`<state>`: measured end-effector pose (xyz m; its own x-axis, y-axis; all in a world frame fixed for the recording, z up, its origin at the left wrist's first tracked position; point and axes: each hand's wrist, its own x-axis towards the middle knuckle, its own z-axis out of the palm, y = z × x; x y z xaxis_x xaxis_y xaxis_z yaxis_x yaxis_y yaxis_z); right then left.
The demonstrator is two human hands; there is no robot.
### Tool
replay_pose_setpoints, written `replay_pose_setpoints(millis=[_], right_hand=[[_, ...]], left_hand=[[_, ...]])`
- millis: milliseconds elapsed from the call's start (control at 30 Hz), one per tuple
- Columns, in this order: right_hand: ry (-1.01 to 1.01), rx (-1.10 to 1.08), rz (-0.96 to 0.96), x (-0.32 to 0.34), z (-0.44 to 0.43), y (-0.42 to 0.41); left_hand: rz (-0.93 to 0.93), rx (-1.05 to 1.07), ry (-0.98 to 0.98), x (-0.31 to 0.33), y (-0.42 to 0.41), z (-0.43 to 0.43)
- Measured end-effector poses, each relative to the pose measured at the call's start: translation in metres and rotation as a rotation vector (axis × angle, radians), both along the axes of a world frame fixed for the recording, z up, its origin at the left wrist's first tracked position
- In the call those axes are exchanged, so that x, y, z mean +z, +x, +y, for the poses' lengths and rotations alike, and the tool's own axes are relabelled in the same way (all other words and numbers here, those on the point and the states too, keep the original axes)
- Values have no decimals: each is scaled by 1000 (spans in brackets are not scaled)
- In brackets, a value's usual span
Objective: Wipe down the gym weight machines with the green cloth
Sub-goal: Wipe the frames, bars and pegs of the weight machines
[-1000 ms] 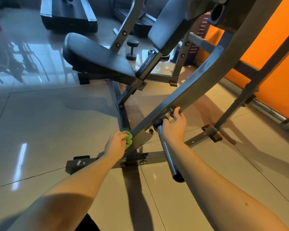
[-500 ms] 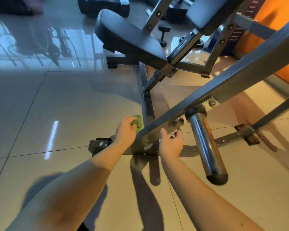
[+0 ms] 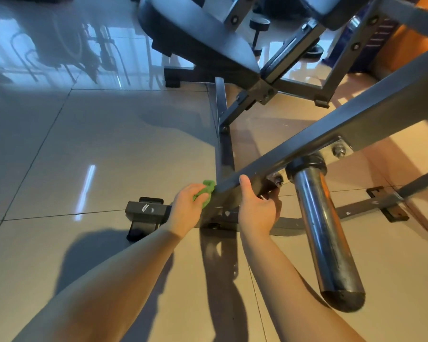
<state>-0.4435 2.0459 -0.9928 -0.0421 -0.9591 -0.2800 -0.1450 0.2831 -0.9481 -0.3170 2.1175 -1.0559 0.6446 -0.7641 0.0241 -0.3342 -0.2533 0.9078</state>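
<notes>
A glossy tiled floor (image 3: 109,144) was seen under a grey steel weight machine (image 3: 232,40), whose padded seat (image 3: 195,38) sat above a long sloping beam (image 3: 331,124) that ran down toward the base bar (image 3: 146,211). A thick chrome peg (image 3: 324,233) for weight plates jutted out from the beam toward the camera, close beside the right forearm. The right hand (image 3: 257,208) was closed around the lower end of the beam, thumb on top and fingers curled underneath near a bolt (image 3: 278,178). The left hand (image 3: 187,208) was closed on the green cloth (image 3: 205,191), which was pressed against the beam's lowest stretch, just above the base. A pinch could be judged possible if the beam pivoted while the fingers were wrapped beneath it, and the arm might be knocked on the peg during a wide stroke; the bolts and the underside could also be missed by so small a wad. The cloth looked bright green, bunched into a tight ball, mostly hidden in the palm, with only a crumpled edge showing.
</notes>
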Motion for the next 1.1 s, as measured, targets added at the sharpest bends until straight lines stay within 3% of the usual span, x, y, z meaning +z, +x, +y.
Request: replay_pose_setpoints(millis=[133,200,300,400,567,667,767,900,1100], right_hand=[[-28,3,20,1,7,1],[-30,16,11,-3,9,3],[-37,14,4,-14,8,3],[11,19,-50,-19,2,1],[-5,17,-87,-32,1,2],[-37,36,-75,-38,5,9],[-68,34,-87,-32,11,16],[-71,17,-82,-34,11,18],[-55,23,-67,-45,6,18]], left_hand=[[15,4,66,9,2,-3],[90,-62,-41,30,-8,-18],[46,-85,-137,53,-18,-42],[26,-56,-103,26,-12,-31],[59,187,55,-60,6,13],[72,240,156,-59,6,13],[53,263,46,-30,-7,0],[-24,115,-195,-16,-27,-15],[-24,300,39,-85,-3,34]])
